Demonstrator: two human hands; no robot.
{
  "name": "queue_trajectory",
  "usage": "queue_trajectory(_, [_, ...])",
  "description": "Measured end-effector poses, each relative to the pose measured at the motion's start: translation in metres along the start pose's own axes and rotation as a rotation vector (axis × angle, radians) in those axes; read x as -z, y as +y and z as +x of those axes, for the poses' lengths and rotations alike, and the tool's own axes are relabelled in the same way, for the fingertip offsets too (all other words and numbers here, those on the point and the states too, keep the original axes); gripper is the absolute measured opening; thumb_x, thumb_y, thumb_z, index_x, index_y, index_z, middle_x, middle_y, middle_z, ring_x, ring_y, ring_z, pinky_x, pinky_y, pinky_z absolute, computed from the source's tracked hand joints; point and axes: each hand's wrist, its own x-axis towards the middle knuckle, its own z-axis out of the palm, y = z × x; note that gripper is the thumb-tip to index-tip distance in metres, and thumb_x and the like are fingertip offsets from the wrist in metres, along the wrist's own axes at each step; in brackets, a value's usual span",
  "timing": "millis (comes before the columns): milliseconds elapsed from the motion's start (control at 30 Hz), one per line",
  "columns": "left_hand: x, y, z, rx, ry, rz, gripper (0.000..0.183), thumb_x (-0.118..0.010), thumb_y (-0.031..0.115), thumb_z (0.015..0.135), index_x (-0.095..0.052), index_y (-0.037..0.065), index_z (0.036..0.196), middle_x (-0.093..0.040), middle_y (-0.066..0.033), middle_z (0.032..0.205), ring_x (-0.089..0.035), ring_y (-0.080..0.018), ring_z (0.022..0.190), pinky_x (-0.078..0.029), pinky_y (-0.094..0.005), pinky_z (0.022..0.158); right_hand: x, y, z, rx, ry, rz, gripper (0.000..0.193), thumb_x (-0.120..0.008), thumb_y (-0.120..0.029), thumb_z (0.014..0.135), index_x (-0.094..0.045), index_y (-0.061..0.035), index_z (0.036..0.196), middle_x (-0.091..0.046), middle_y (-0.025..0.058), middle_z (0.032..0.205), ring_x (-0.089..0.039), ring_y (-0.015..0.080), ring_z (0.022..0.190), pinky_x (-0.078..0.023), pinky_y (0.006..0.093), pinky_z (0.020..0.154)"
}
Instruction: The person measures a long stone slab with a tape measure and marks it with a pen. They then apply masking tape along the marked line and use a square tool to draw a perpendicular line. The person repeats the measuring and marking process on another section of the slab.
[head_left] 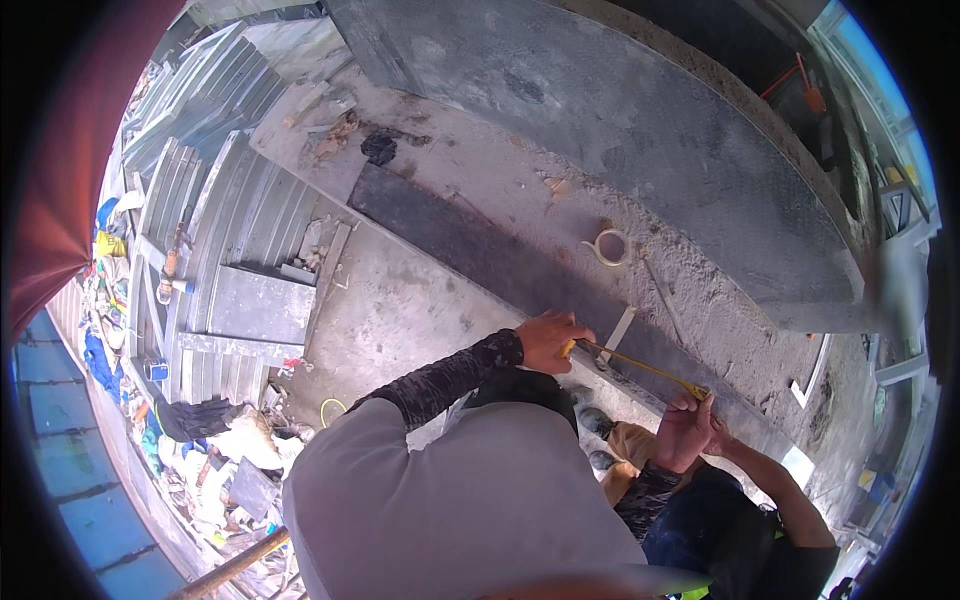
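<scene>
My left hand (549, 341), in a dark patterned sleeve, is wrapped round a yellow tape measure (569, 348). Its yellow blade (640, 363) runs out to the right above a long dark stone strip (480, 243). At the blade's far end my right hand (682, 432) pinches the tape between its fingers. A co-worker's hand (718, 438) comes in close beside my right hand, and its fingers are partly hidden. A short pale strip (617, 332) lies across the dark strip just beyond my left hand.
A big grey slab (600, 120) leans along the far side. A tape roll (611, 246) and a thin rod (662, 298) lie on the dusty surface. Corrugated metal sheets (225, 190) stand left, with scattered rubbish (215, 470) below. The co-worker in dark clothes (735, 530) is at my right.
</scene>
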Motion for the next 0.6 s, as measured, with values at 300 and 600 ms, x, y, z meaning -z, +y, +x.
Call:
queue_trajectory(300, [-0.002,-0.069,-0.070,0.275,-0.037,-0.075,0.031,-0.073,0.037,0.101,-0.077,0.006,0.100,-0.068,-0.0175,0.094,-0.070,-0.0350,0.089,-0.053,-0.0459,0.078,0.130,0.021,-0.007,-0.013,0.251,-0.325,0.031,-0.056,-0.037,0.113,-0.070,-0.0094,0.111,-0.072,0.0063,0.103,-0.069,0.0203,0.093,-0.056,0.0389,0.084])
queue_trajectory(600, [-0.025,-0.074,-0.022,0.228,0.060,-0.251,0.039,-0.065,0.041,0.107,-0.076,0.005,0.099,-0.072,-0.0148,0.082,-0.069,-0.0318,0.082,-0.053,-0.0439,0.074,0.378,0.162,-0.124,-0.522,-0.354,-1.873,0.038,-0.046,-0.022,0.110,-0.067,-0.0104,0.139,-0.063,0.0213,0.142,-0.059,0.0381,0.137,-0.045,0.0448,0.119])
